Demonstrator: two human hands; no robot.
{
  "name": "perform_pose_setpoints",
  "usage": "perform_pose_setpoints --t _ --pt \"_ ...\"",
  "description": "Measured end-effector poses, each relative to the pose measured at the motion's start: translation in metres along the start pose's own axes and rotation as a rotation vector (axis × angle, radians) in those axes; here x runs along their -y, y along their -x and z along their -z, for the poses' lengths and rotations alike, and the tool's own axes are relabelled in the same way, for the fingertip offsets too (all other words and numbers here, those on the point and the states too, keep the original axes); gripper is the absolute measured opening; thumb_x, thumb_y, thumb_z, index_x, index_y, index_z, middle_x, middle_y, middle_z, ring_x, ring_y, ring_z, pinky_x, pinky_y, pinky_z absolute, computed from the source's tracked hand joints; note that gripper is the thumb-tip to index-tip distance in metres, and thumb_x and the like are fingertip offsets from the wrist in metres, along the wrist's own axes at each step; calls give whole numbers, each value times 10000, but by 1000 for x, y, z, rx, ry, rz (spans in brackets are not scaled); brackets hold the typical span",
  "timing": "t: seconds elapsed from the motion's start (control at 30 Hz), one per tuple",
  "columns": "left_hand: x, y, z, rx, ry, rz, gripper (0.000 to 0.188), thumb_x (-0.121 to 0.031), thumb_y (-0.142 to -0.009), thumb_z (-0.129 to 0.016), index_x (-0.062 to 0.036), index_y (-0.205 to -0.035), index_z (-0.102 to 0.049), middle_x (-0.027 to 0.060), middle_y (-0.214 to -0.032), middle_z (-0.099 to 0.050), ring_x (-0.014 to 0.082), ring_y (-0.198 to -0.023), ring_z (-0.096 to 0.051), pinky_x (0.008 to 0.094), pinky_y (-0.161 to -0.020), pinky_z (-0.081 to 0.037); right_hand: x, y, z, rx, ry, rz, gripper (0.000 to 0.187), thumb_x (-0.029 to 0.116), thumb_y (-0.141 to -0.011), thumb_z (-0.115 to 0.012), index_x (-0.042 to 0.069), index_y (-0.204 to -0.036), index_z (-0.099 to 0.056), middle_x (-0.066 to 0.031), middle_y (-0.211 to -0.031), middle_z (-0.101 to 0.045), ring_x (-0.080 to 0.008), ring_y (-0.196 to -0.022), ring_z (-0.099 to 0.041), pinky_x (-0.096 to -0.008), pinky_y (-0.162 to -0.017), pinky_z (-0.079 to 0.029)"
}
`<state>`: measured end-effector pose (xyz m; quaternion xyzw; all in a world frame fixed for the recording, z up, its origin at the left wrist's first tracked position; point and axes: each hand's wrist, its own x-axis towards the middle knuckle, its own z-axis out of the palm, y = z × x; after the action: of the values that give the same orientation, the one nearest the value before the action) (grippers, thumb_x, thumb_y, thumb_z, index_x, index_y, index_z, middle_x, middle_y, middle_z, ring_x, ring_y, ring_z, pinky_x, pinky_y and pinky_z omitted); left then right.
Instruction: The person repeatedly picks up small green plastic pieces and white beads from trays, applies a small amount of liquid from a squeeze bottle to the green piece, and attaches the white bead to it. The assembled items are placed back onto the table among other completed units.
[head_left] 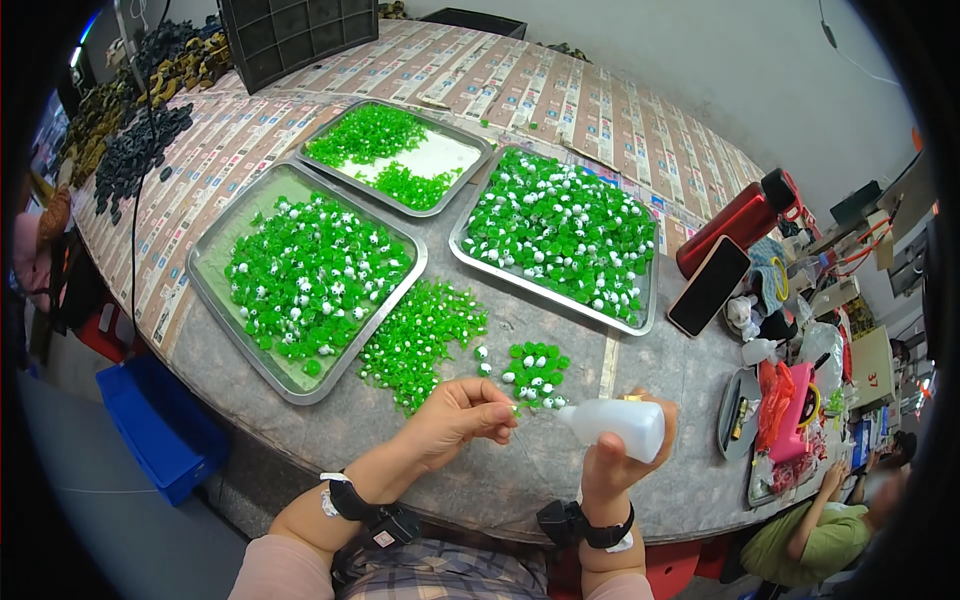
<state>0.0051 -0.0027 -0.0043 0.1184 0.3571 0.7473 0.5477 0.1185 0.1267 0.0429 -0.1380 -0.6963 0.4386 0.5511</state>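
Note:
My left hand (462, 422) is closed, thumb and forefinger pinching a small green plastic piece (515, 410). Wrapped round a translucent white squeeze bottle (628, 428) is my right hand (608, 468). The bottle lies tilted on its side, its nozzle pointing left toward the pinched piece, with a small gap between them. Just beyond both hands is a small cluster of green and white ball-shaped pieces (535, 372). A loose heap of small bright green pieces (425, 340) spreads on the table past my left hand.
Three metal trays hold green and white pieces: left (412, 268), back (480, 150) and right (650, 300). A phone (709, 286) leans by a red bottle (728, 222). Rightward are a pink container (795, 412) and a person in green (825, 540). A blue bin (155, 425) stands below left.

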Motion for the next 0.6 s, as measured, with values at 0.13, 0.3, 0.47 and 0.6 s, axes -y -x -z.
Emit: perform_pose_setpoints --t 0.13,0.3,0.47,0.6 --pt "1 0 -4 -51 -165 -188 79 -66 -757 -593 -26 -822 -571 45 -757 -588 104 -688 -563 224 -645 -467 1 3 3 -25 -42 -21 548 450 -614 -698 16 -836 -447 -38 -715 -461 -140 -590 -452 -264 -522 -369" --pt "2 0 -6 -83 -232 -290 84 -23 -750 -585 -4 -831 -570 46 -788 -581 95 -713 -556 213 -661 -462 -4 3 3 18 -17 22 546 447 -614 -699 19 -845 -452 -35 -704 -459 -143 -586 -456 -265 -515 -368" --pt "2 1 -6 -91 -228 -292 90 -18 -750 -583 -2 -838 -573 49 -797 -581 98 -716 -558 212 -658 -462 -2 1 4 75 6 15 538 436 -613 -704 25 -860 -460 -42 -701 -465 -140 -587 -459 -263 -516 -368" --pt "1 1 -6 -84 -224 -295 93 -22 -750 -585 -2 -841 -575 49 -793 -582 98 -715 -558 212 -658 -462 -2 4 5 87 6 -22 534 429 -613 -707 23 -857 -460 -45 -693 -470 -139 -591 -463 -260 -525 -373"
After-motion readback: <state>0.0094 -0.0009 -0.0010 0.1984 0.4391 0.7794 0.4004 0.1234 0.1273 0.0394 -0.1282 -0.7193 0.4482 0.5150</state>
